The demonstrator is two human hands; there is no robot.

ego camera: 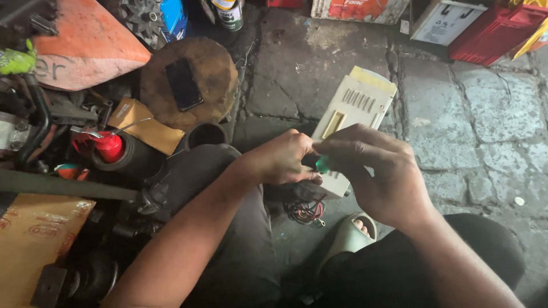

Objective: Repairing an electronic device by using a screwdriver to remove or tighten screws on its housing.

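A cream plastic box [355, 108] with slots and a yellow end lies tilted above the stone floor in front of me. My left hand [281, 158] grips its near end from the left. My right hand [379, 174] is closed around a tool with a green handle [322, 164], held against the box's near edge. A bundle of red and black wires [305, 210] hangs below the box. My knees and a pale green sandal [349, 236] sit beneath the hands.
A round wooden stool top [217, 68] with a dark phone [184, 84] on it stands at the left. A red oil can [107, 145], metal parts, cardboard and an orange sack crowd the left side. Boxes and a red case line the far edge.
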